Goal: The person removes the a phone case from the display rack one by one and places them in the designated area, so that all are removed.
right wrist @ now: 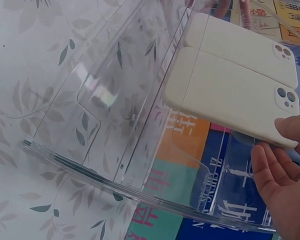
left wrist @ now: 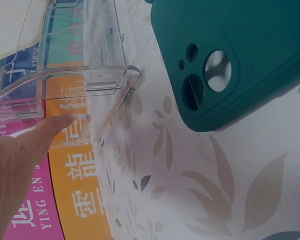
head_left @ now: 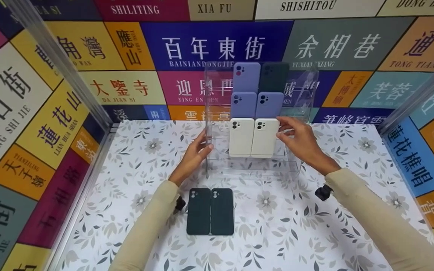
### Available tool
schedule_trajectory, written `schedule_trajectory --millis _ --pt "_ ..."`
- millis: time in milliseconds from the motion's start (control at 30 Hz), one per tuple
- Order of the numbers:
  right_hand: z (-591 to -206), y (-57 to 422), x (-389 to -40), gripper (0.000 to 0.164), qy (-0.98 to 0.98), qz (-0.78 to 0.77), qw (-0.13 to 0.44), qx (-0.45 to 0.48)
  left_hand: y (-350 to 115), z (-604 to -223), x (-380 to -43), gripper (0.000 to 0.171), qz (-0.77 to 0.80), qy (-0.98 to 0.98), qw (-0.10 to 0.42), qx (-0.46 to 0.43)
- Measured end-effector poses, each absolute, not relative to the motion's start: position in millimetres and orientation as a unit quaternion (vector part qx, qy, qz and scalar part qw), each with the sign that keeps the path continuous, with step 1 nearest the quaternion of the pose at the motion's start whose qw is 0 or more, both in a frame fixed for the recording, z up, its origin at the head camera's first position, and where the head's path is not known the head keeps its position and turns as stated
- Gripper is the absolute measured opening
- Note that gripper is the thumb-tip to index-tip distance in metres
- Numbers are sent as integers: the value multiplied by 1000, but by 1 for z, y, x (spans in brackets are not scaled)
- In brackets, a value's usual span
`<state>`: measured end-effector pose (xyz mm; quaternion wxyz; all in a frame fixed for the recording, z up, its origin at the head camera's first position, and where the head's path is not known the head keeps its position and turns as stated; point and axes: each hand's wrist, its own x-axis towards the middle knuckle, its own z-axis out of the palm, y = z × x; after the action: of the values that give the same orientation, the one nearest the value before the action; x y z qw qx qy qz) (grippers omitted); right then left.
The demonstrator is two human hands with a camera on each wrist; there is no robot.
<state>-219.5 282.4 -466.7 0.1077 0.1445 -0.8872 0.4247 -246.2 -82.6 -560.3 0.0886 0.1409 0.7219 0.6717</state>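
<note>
A clear acrylic display stand (head_left: 292, 165) holds phone cases in tiers. Two white cases lean side by side on the lower tier. My right hand (head_left: 301, 139) pinches the right white phone case (head_left: 265, 141) at its upper right edge; in the right wrist view the thumb is on its face and the fingers are beneath. Beside it leans the left white case (head_left: 241, 143). My left hand (head_left: 192, 154) grips the stand's left side, and one digit shows against the clear plastic in the left wrist view. Some fingers are hidden.
Above the white cases stand purple cases (head_left: 243, 105) and a dark green case (head_left: 276, 77) at the top right. Two more dark green cases (head_left: 199, 212) lie side by side on the leaf-patterned tabletop (head_left: 269, 233). Sign-printed panels (head_left: 217, 41) enclose the back and sides.
</note>
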Motion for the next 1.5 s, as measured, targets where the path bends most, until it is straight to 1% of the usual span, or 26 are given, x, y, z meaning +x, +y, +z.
schedule_trajectory --millis 367,733,1000,1267,1500 --pt "-472 279 -219 42 -878 431 147 145 -83 -560 -245 75 675 719 94 139" --pt "-472 279 -217 30 -861 457 168 148 -82 -560 -245 75 666 725 70 163" --pt "-466 281 -214 28 -845 482 181 143 -83 -561 -246 75 672 720 78 155" --pt "-452 283 -204 27 -836 487 212 136 -84 -560 -245 75 666 727 92 141" --pt "-448 286 -192 29 -827 502 212 140 -84 -559 -246 76 660 732 94 137"
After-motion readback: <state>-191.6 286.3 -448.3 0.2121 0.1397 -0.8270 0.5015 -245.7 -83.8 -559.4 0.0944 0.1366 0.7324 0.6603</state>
